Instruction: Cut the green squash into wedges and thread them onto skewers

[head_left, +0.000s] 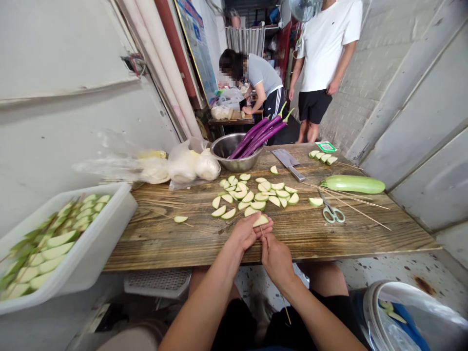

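Observation:
Near the front edge of the wooden table, my left hand (pixel 248 232) holds a half-round zucchini slice (pixel 261 221) between thumb and fingers. My right hand (pixel 277 257) is closed on a thin wooden skewer (pixel 287 312), whose long end runs down past my wrist. The skewer's upper end meets the lower edge of the slice; how deep it goes in I cannot tell. Just beyond my hands lies a loose spread of cut zucchini slices (pixel 247 196), pale with green rinds. One lone slice (pixel 180 219) lies to the left.
A white tub (pixel 120 204) of skewered slices stands left. Right are scissors (pixel 333 213), a whole zucchini (pixel 353 184), loose skewers (pixel 360 208) and a cleaver (pixel 288 163). Behind sit a steel bowl (pixel 234 165) of purple eggplants (pixel 260 135) and bagged white vegetables (pixel 193 165). Two people are beyond.

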{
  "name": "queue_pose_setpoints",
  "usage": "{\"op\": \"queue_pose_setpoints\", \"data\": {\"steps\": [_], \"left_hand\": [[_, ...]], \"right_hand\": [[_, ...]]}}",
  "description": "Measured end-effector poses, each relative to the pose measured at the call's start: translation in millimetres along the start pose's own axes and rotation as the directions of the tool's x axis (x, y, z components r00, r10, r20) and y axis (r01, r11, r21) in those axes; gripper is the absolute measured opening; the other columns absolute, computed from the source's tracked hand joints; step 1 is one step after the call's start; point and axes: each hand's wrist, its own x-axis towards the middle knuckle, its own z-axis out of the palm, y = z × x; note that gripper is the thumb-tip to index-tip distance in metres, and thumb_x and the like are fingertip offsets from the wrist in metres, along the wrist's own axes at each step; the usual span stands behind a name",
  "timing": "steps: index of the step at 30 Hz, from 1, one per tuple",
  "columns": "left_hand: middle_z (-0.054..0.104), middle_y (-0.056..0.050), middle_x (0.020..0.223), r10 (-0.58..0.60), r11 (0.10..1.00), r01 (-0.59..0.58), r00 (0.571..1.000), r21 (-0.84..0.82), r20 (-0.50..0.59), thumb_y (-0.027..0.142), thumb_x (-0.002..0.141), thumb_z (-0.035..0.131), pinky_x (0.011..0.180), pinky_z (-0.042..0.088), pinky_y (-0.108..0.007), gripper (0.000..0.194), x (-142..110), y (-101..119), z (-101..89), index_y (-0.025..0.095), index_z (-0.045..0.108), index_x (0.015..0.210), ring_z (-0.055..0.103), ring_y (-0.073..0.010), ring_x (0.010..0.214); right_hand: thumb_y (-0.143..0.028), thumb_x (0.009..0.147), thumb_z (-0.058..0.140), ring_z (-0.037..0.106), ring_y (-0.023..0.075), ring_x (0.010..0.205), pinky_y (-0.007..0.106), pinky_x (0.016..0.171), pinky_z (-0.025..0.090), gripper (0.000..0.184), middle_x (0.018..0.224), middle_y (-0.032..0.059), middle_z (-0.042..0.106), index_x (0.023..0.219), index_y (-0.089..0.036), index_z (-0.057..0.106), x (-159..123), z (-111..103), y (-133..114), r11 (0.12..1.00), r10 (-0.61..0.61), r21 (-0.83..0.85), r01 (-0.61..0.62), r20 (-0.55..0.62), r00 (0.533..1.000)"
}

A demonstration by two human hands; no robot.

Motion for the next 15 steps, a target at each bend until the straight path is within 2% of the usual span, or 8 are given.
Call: {"op": "queue_pose_setpoints", "data": {"steps": [3,6,9,15], "left_hand": [[0.068,-0.013,0.076,0.008,0.999,-0.009,1.000,0.038,0.015,0.023,0.080,0.056,0.056,0.051,-0.023,0.018,0,-2,0.3,0.007,0.062,0.078,0.066,-0.0192,0.070],[0.067,-0.011,0.073,0.044,0.998,-0.047,0.998,0.047,0.052,0.024,0.079,0.056,0.054,0.050,-0.021,0.018,1,-3,1.2,0.008,0.063,0.075,0.065,-0.0170,0.067],[0.067,-0.010,0.070,0.080,0.996,-0.082,0.994,0.019,0.073,0.023,0.077,0.058,0.060,0.051,-0.023,0.015,3,-4,1.1,0.008,0.063,0.075,0.064,-0.0157,0.064],[0.067,-0.014,0.079,0.054,0.995,-0.058,0.998,-0.078,-0.041,0.022,0.079,0.058,0.074,0.052,-0.035,0.016,4,-4,-1.2,0.006,0.061,0.079,0.066,-0.0210,0.074]], "right_hand": [[-0.016,0.088,0.033,0.061,0.0175,0.060,0.024,0.053,0.037,0.024,0.072,0.0106,0.066,0.090,-0.009,0.056,6,0,-1,0.999,0.037,-0.008,-0.037,0.029,0.999],[-0.016,0.088,0.034,0.062,0.0160,0.063,0.022,0.055,0.036,0.022,0.076,0.0106,0.066,0.093,-0.010,0.055,17,0,-2,0.998,0.070,0.001,-0.070,0.042,0.997],[-0.016,0.089,0.034,0.062,0.0162,0.065,0.022,0.056,0.036,0.023,0.078,0.0103,0.067,0.094,-0.010,0.056,23,-2,-3,0.995,0.094,0.012,-0.095,0.048,0.994],[-0.021,0.088,0.038,0.061,0.0155,0.062,0.022,0.056,0.034,0.023,0.071,0.0050,0.066,0.081,-0.016,0.058,7,-16,3,0.999,0.008,0.030,-0.011,0.084,0.996]]}}
